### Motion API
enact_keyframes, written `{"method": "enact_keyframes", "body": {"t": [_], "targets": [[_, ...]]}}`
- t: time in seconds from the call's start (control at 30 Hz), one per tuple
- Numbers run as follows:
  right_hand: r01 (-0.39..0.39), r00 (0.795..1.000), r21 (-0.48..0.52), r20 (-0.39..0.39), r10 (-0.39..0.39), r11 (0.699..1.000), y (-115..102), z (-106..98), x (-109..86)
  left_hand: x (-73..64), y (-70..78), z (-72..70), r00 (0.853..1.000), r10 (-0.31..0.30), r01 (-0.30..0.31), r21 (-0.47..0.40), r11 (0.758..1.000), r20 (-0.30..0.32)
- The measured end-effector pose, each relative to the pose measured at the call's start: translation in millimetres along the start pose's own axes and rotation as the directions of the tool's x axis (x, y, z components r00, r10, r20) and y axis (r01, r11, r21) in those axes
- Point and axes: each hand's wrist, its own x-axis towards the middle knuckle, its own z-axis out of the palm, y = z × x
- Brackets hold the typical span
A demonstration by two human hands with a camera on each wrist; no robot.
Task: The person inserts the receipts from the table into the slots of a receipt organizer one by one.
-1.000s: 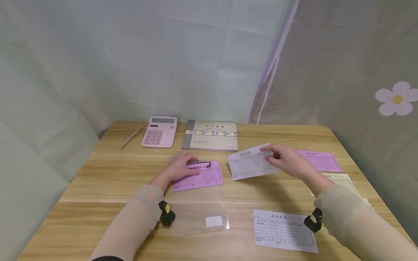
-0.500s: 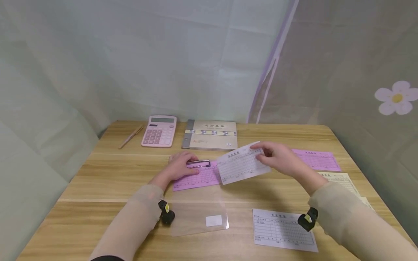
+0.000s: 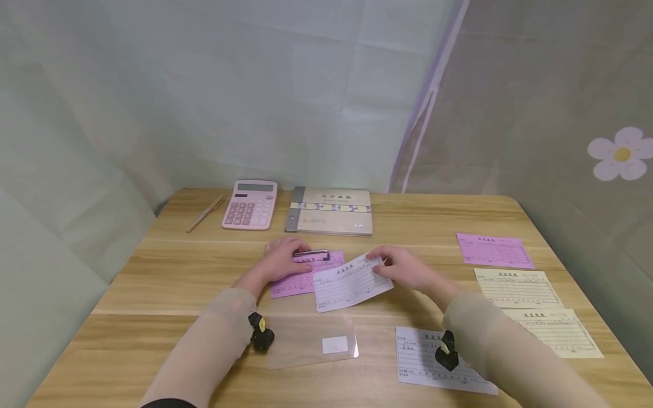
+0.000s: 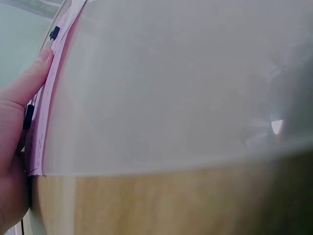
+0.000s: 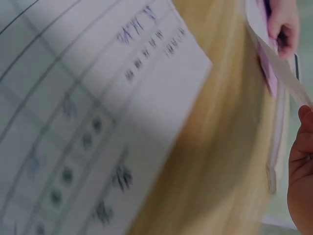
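On the transparent clipboard lies a pink form slip under the metal clip. My left hand grips the clip end of the clipboard; its thumb lies across the clip beside the pink slip in the left wrist view. A white form slip is pinched at its upper right corner by my right hand. This white slip is tilted and overlaps the right part of the pink one. At the edge of the right wrist view, the right fingers hold its corner.
Another white slip with handwriting lies at front right, partly under the right forearm. Along the right edge are a pink slip and two yellow slips. A pen, pink calculator and account book stand at the back.
My right hand has carried the white slip left and toward me, from beside the clipboard to over the pink slip. The left hand has stayed in place.
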Motion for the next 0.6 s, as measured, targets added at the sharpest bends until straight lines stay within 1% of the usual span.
{"method": "enact_keyframes", "body": {"t": [0.07, 0.27, 0.47, 0.6], "targets": [[0.003, 1.000, 0.015, 0.005, -0.003, 1.000, 1.0, 7.2, 4.2, 0.0, -0.1, 0.2, 1.000, 0.002, -0.002, 0.001, 1.000, -0.003], [-0.029, 1.000, 0.077, 0.004, 0.029, 0.997, 4.0, 23.8, 12.7, 0.4, 0.6, -0.3, 1.000, 0.002, -0.002, 0.004, 1.000, -0.001], [-0.017, 0.999, 0.093, 0.029, 0.015, 0.996, 5.0, 36.5, 15.7, 2.1, 4.9, -3.7, 0.999, -0.008, 0.007, 0.011, 1.000, 0.046], [-0.004, 0.999, 0.086, 0.039, 0.001, 0.996, 2.3, 43.9, 18.5, 4.2, 7.2, -6.6, 0.997, -0.028, 0.026, 0.023, 0.999, 0.076]]}}
